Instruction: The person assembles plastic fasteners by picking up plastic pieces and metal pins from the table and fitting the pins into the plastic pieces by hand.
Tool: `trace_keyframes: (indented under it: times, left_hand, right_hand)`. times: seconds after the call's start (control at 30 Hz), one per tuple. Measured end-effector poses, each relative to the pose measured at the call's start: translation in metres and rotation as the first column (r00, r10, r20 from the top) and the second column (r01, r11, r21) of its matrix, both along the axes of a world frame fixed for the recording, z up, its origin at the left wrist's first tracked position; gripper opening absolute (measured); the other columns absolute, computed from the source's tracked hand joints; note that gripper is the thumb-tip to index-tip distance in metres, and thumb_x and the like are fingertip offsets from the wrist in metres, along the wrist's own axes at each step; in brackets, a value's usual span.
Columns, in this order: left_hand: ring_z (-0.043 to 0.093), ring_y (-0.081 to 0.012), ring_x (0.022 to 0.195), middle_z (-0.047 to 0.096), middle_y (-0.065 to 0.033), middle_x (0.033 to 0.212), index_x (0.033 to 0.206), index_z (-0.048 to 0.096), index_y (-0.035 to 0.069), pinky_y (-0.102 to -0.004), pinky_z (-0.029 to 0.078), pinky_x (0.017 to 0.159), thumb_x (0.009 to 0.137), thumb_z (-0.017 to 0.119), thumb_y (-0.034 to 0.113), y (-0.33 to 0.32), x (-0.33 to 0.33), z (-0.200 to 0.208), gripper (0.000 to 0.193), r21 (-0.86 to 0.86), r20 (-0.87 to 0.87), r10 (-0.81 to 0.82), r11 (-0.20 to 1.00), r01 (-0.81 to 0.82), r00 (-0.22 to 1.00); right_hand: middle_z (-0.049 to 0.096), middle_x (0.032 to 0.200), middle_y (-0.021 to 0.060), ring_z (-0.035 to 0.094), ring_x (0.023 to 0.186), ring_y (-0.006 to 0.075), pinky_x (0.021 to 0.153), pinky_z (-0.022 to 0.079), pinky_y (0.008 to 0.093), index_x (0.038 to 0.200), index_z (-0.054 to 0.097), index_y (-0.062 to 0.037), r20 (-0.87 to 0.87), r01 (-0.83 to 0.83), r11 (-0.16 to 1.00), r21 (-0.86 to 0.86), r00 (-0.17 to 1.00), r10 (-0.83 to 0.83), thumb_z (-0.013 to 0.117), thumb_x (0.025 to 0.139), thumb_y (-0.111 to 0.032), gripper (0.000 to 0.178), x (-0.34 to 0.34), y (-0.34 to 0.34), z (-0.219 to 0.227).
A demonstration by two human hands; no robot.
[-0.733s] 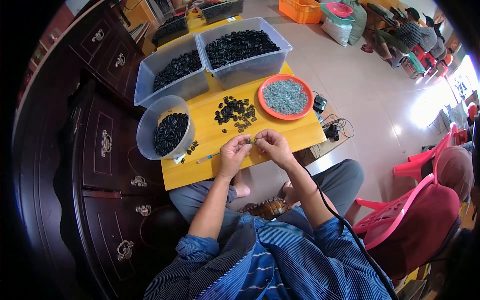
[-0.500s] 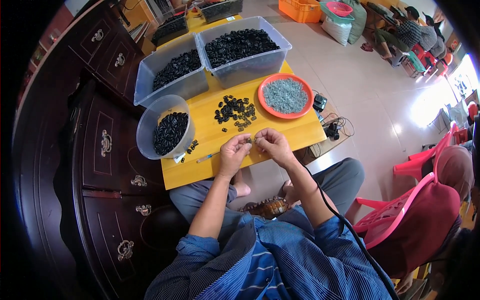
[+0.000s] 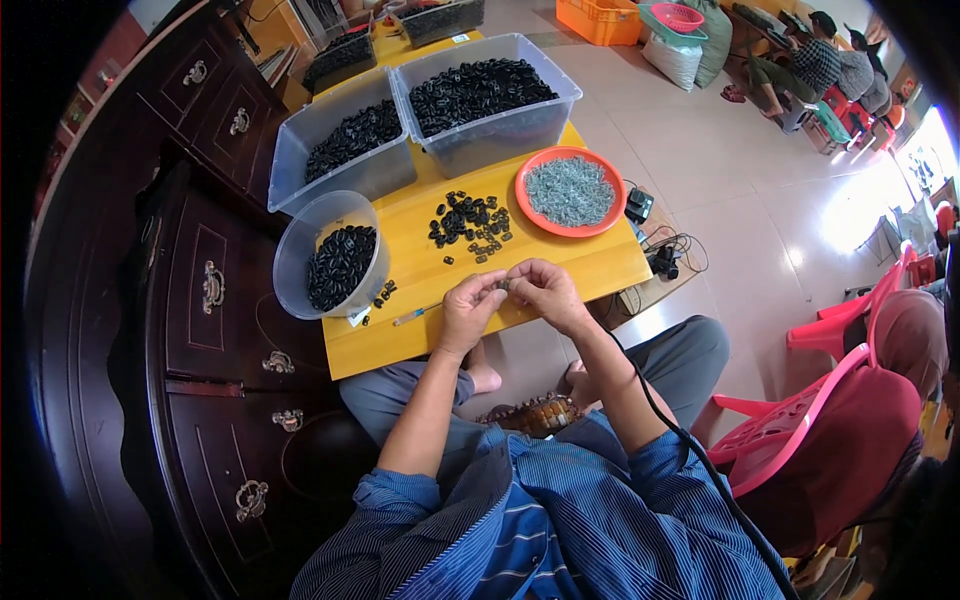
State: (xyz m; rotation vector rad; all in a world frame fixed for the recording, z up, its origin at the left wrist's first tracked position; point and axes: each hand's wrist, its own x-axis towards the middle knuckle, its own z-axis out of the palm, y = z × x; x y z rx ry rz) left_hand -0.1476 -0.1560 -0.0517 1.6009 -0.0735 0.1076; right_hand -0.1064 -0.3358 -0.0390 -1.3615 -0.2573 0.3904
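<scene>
Over the near edge of the yellow table, my left hand (image 3: 468, 306) pinches a small dark oval plastic piece (image 3: 503, 285), mostly covered by the fingers. My right hand (image 3: 549, 294) meets it there, thumb and forefinger pressed together at the same piece; whatever it holds is too small and hidden to make out. Just beyond my hands lies a loose pile of black oval plastic pieces (image 3: 463, 216) with small openings in them. To the right of the pile sits an orange-red plate (image 3: 620, 203) heaped with small clear plastic bits (image 3: 570, 191).
A clear round tub (image 3: 283, 258) of black pieces stands left on the table (image 3: 400, 345), a pen-like stick (image 3: 408, 317) near it. Two clear bins (image 3: 480, 136) of black pieces stand behind. Dark drawers (image 3: 220, 290) flank the left; pink chairs (image 3: 790, 420) and a seated person are right.
My right hand has shifted slightly left, so the fingertips of both hands now touch at the small dark piece. The pile, plate and tubs stay as they were.
</scene>
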Motion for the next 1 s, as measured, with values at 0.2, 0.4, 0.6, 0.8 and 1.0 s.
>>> trace_keyframes:
  times: [0.2,0.4,0.6,0.8,1.0]
  left_hand:
    - [0.061,-0.0052,0.085,0.066,0.0010,0.101,0.122,0.069,0.000,-0.0197,0.052,0.077,0.090,0.066,-0.004,0.006,0.003,0.006,0.032,-0.018,-0.003,-0.078,0.997,0.078,0.997]
    - [0.061,-0.0075,0.083,0.065,-0.0009,0.098,0.122,0.068,0.001,-0.0216,0.052,0.074,0.087,0.069,-0.002,0.009,0.008,0.022,0.036,0.167,0.067,-0.132,0.979,0.120,0.989]
    - [0.066,-0.0255,0.086,0.065,-0.0103,0.099,0.122,0.064,0.007,-0.0366,0.055,0.077,0.074,0.080,0.012,-0.023,0.002,0.067,0.051,0.603,0.260,0.012,0.779,-0.172,0.966]
    - [0.066,-0.0328,0.094,0.066,-0.0103,0.100,0.109,0.067,0.008,-0.0431,0.055,0.079,0.075,0.076,0.013,-0.031,0.005,0.059,0.035,0.695,0.462,0.022,0.613,-0.377,0.887]
    - [0.067,-0.0315,0.092,0.067,-0.0095,0.100,0.106,0.069,0.008,-0.0422,0.055,0.078,0.077,0.076,0.013,-0.033,0.007,0.059,0.030,0.690,0.449,0.011,0.631,-0.354,0.893]
  right_hand:
    - [0.067,0.085,-0.0001,0.061,0.073,0.0064,0.067,0.051,0.0219,0.101,0.068,-0.0019,-0.059,-0.068,0.996,-0.054,0.996,0.065,0.067,0.095,-0.011,0.011,0.005,-0.003,0.004]
    - [0.069,0.086,-0.0001,0.062,0.074,0.0064,0.068,0.051,0.0210,0.098,0.069,-0.0030,-0.139,-0.124,0.991,-0.057,0.984,0.115,0.068,0.096,-0.016,0.014,0.007,-0.003,0.009]
    - [0.066,0.086,-0.0025,0.059,0.075,0.0061,0.070,0.049,0.0199,0.099,0.069,-0.0063,-0.191,-0.021,0.998,0.053,0.981,0.031,0.068,0.096,-0.022,0.016,0.007,-0.003,0.004]
    - [0.064,0.083,-0.0024,0.057,0.073,0.0068,0.070,0.049,0.0206,0.096,0.067,-0.0075,-0.280,0.037,0.979,0.201,0.960,0.021,0.066,0.096,-0.021,0.013,0.005,-0.003,0.005]
    - [0.059,0.078,-0.0025,0.056,0.071,0.0069,0.070,0.051,0.0213,0.095,0.065,-0.0057,-0.321,0.046,0.951,0.306,0.945,0.057,0.064,0.098,-0.019,0.013,0.011,-0.008,-0.004]
